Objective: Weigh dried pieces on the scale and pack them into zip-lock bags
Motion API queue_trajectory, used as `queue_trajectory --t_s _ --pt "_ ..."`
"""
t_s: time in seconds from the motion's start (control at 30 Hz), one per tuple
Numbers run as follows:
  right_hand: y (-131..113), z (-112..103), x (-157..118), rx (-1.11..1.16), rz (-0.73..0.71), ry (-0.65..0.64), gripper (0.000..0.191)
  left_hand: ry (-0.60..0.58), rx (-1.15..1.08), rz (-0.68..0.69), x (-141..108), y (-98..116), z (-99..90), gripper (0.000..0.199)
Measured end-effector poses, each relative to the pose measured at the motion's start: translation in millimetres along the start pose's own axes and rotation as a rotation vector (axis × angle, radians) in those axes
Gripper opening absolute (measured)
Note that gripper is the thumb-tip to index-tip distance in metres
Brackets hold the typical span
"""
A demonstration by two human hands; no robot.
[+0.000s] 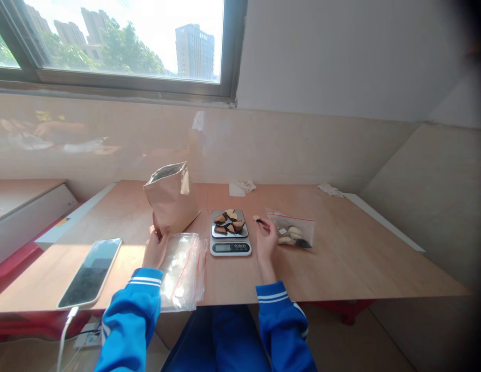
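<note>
A piece [256, 218] held beside a scale [231, 249]
The brown bag [171, 202] is gripped low by the left hand [155, 248] — the piece is pinched in the fingertips of the right hand [267, 242], just right of the scale. More pieces [238, 226] are borne on the scale; a clear bag [308, 231] is seen beside the right hand, flat bags [180, 271] beside the left.

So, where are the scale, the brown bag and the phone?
Scale [230, 250]: head view, on its front control panel.
Brown bag [172, 205]: head view, on the middle of its front wall.
Phone [90, 274]: head view, on the middle of its screen.
</note>
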State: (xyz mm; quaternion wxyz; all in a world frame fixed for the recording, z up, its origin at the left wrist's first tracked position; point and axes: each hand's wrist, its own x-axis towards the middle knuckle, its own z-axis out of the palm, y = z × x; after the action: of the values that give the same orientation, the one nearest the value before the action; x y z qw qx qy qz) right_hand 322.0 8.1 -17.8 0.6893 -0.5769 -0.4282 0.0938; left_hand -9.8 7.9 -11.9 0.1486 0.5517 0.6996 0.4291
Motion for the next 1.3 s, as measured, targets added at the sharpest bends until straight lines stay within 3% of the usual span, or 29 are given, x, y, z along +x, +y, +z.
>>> queue_trajectory --t_s 0.27,0.57,0.93,1.13,1.3 --pt "5 -20 -6 -0.073 0.039 -0.03 0.031 0.053 -0.024 0.033 0 -2 0.0 0.041" --pt "7 -23 -7 -0.14 0.031 -0.028 0.035 0.289 -0.209 0.203 -7 5 -2.2 0.031" --pt "14 -19 -9 -0.086 0.045 -0.092 0.034 0.368 -0.265 0.193 -9 8 -3.4 0.03" --pt "8 -20 -10 -0.112 0.001 -0.059 0.034 0.316 -0.239 0.168 -10 9 -3.8 0.032" --pt "-2 -13 -15 -0.096 -0.083 -0.141 0.032 0.351 -0.265 0.171 -7 7 -1.8 0.038"
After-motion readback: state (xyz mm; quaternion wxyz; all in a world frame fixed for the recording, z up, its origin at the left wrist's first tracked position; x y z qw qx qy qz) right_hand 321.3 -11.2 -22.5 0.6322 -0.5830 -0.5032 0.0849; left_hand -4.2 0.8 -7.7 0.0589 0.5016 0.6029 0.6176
